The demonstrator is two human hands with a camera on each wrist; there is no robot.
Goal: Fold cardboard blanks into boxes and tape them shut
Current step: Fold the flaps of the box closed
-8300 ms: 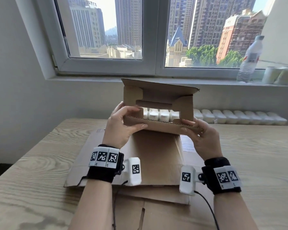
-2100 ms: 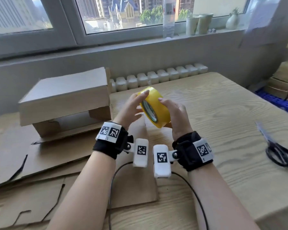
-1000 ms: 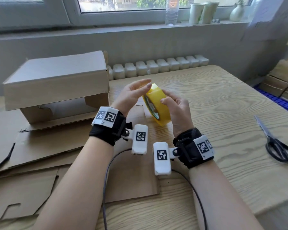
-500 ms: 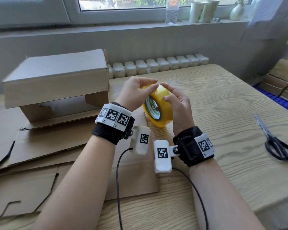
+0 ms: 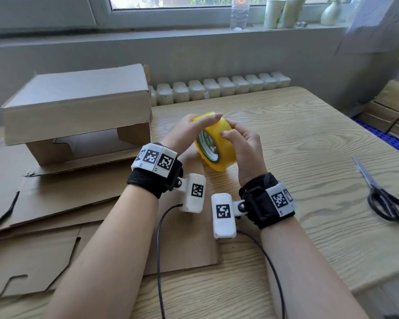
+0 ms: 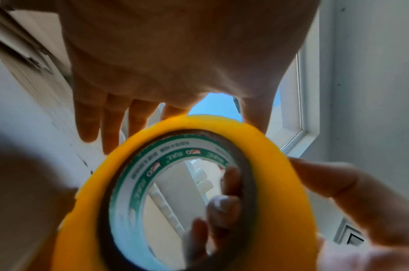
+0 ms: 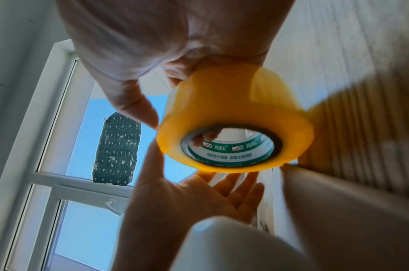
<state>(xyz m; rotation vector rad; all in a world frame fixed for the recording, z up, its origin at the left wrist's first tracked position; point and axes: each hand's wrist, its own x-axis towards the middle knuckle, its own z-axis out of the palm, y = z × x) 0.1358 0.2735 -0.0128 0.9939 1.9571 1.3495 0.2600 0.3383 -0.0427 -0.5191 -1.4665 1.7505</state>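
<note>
Above the table [image 5: 309,125], just right of the folded box, you hold a roll of yellow tape [image 5: 219,146] on edge between both hands; its glossy band wraps a white core printed in green. Your right hand [image 5: 244,148] grips it, thumb on the outer band and fingers curled through the core, as the left wrist view shows. Your left hand [image 5: 189,132] lies over the top with straight, relaxed fingers touching the band. The cardboard box [image 5: 78,107], plain brown and rectangular, stands on flat cardboard blanks [image 5: 55,196] spread across the pale wood-grain surface, its near side partly open. Black-handled scissors [image 5: 382,196] lie well apart at your right. A plastic bottle [image 5: 238,12] and cups [image 5: 281,11] stand on the sill beyond.
</note>
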